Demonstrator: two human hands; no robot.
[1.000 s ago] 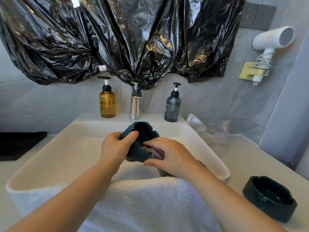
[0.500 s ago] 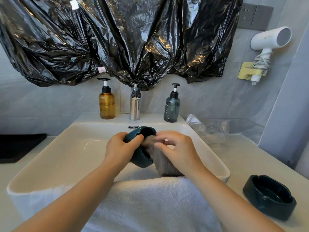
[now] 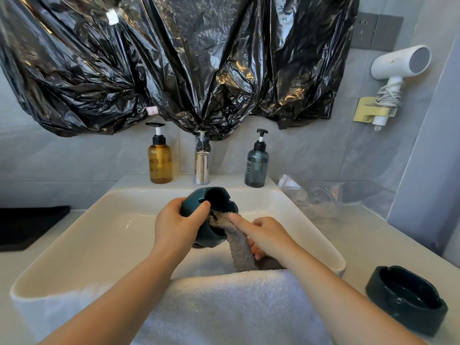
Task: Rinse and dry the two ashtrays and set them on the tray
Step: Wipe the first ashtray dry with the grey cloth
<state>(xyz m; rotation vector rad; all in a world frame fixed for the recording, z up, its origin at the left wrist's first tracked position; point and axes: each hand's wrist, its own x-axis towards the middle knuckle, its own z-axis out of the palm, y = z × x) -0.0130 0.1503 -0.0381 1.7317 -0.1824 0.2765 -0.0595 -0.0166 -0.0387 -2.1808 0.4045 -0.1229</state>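
A left hand (image 3: 178, 221) grips a teal ashtray (image 3: 211, 207) by its wall, tipped on its side. Just right of that grip, the right hand (image 3: 266, 235) holds a nubby grey cloth (image 3: 236, 242), forefinger pressing it into the bowl. Round, notch-rimmed and seemingly glazed, the ashtray could slip if wet and chip on the hard basin (image 3: 112, 232) beneath. The second ashtray (image 3: 408, 298) sits well right.

A teal ashtray (image 3: 219, 199) is gripped by the left hand (image 3: 178, 225) over the white sink (image 3: 112, 232), tilted with its opening toward the right. A grey cloth (image 3: 237, 245) is pressed into its bowl by the extended index finger of the right hand (image 3: 265, 236), the hanging end being held in the curled fingers. A white towel (image 3: 224, 302) is draped over the sink's near rim. A second, dark ashtray (image 3: 408, 301) is seen upright on the tabletop (image 3: 361, 245) at the right.
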